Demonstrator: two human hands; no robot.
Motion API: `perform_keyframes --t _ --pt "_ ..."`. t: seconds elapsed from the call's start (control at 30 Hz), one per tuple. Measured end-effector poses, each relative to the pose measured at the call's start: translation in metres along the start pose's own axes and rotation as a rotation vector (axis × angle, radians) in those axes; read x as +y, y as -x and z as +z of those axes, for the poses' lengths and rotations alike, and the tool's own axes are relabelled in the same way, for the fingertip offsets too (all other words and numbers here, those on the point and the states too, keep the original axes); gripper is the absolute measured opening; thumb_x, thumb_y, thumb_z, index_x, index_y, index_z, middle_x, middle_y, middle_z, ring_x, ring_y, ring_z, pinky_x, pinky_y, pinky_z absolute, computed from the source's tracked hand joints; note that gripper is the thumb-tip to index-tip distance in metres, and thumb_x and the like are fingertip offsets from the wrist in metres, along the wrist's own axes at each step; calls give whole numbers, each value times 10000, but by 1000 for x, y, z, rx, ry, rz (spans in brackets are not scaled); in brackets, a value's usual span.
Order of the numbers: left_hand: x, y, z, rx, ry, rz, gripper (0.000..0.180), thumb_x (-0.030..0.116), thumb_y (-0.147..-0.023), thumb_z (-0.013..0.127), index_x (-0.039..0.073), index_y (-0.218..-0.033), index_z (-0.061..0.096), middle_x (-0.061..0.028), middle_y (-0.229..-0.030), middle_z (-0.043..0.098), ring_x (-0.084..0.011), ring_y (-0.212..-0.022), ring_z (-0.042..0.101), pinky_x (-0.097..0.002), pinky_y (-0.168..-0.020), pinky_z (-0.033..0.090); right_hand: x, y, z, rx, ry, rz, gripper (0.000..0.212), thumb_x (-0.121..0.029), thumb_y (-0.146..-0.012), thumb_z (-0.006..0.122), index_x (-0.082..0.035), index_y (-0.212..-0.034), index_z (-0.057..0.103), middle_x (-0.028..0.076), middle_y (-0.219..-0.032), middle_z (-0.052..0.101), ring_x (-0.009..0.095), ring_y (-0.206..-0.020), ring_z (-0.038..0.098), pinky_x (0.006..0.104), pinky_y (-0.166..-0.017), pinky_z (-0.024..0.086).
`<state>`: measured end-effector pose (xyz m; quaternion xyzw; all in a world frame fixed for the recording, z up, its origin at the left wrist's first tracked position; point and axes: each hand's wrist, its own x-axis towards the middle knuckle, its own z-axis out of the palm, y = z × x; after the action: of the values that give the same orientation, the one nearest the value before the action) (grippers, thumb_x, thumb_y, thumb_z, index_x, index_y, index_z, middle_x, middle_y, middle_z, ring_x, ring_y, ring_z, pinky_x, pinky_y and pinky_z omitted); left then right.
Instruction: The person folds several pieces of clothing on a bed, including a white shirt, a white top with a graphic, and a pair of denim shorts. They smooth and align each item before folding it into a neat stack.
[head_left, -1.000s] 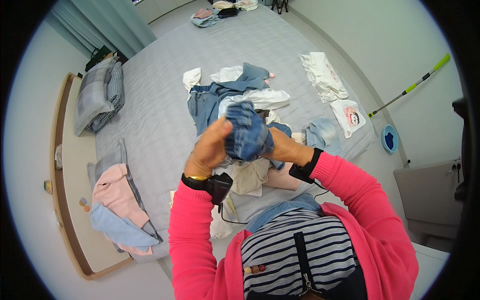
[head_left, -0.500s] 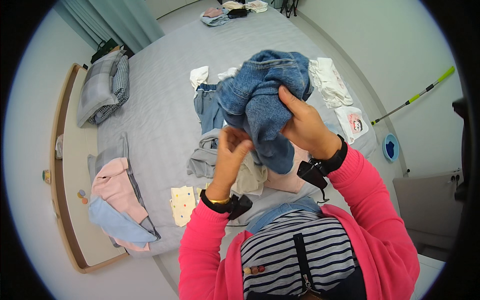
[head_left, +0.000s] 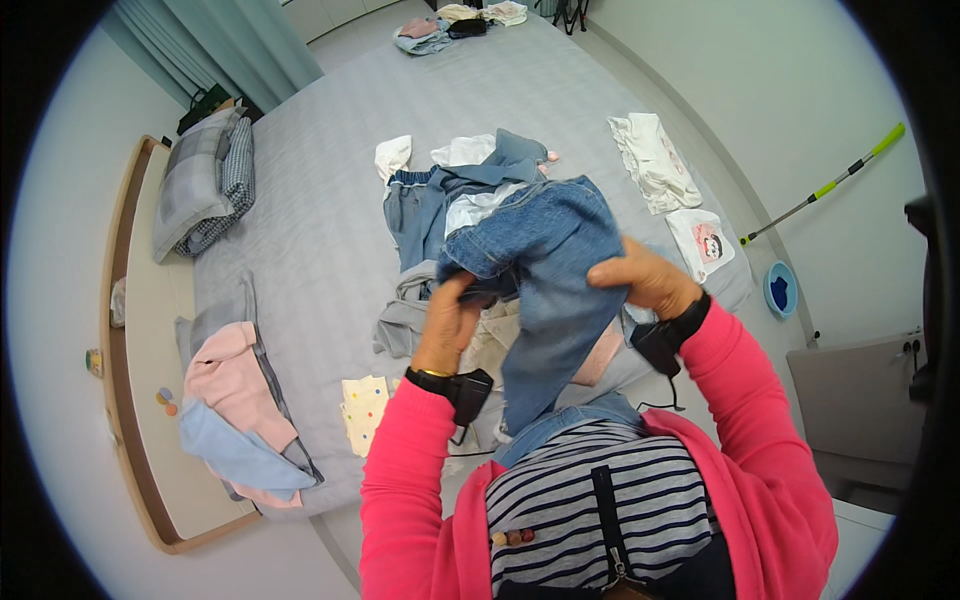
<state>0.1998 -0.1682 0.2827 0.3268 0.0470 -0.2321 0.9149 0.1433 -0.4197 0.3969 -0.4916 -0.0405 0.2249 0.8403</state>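
Blue denim jeans [head_left: 565, 270] hang between my hands over the bed, one leg dropping toward my waist. My left hand [head_left: 447, 325] is closed on the jeans' left edge, its fingers partly tucked inside the cloth. My right hand [head_left: 652, 282] grips the opposite side, thumb on top and fingers hidden behind the fabric. Beneath and beyond them lie blue trousers [head_left: 408, 218] with an elastic waist and a white garment [head_left: 465, 151]. Nearer my left wrist are a crumpled grey garment [head_left: 398, 327] and a beige one [head_left: 488, 347]; a pink garment [head_left: 600, 354] shows below the jeans.
The bed's grey sheet [head_left: 320, 190] spreads around the clothes. Pink clothing [head_left: 240, 375] and a dotted cream cloth [head_left: 365, 412] lie left. White garments [head_left: 655, 165] lie right, near a mop [head_left: 825, 188] and blue basin [head_left: 781, 290]. More clothes [head_left: 424, 38] sit at the far edge.
The bunched jeans have come lower and nearer me and opened out, with a leg now hanging down. My right hand has moved down and right; my left hand now grips the edge.
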Motion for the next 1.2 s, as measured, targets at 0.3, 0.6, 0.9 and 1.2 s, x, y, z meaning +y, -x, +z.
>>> perform_keyframes --t 0.3,0.6,0.9,1.2 --pt "26 10 6 120 -219 -39 312 187 -860 607 14 -1119 578 -88 -1047 628 -193 -937 610 -317 -844 484 7 -5 -62 632 1026 -385 314 -71 -806 568 -28 -1118 566 18 -879 538 121 -865 526 256 -831 414" --pt "0 47 83 -171 -751 42 268 207 -846 667 15 -1022 608 15 -867 611 -52 -765 523 -219 -709 443 86 -35 10 138 798 110 354 -136 -900 426 13 -1210 510 187 -1253 534 248 -1141 499 335 -998 358" --pt "-7 74 82 -184 -546 -74 283 190 -850 668 27 -1071 600 15 -887 622 -58 -788 538 -211 -732 443 77 -59 -13 58 1595 -191 243 -273 -798 593 -110 -975 628 112 -1003 634 272 -916 591 369 -830 460" --pt "15 52 82 -129 -957 511 688 95 -708 767 22 -1283 396 -73 -1172 539 -147 -1078 499 -285 -940 387 39 -36 4 327 1776 -699 435 -299 -740 658 -107 -1127 601 137 -1128 599 299 -1071 560 406 -941 422"
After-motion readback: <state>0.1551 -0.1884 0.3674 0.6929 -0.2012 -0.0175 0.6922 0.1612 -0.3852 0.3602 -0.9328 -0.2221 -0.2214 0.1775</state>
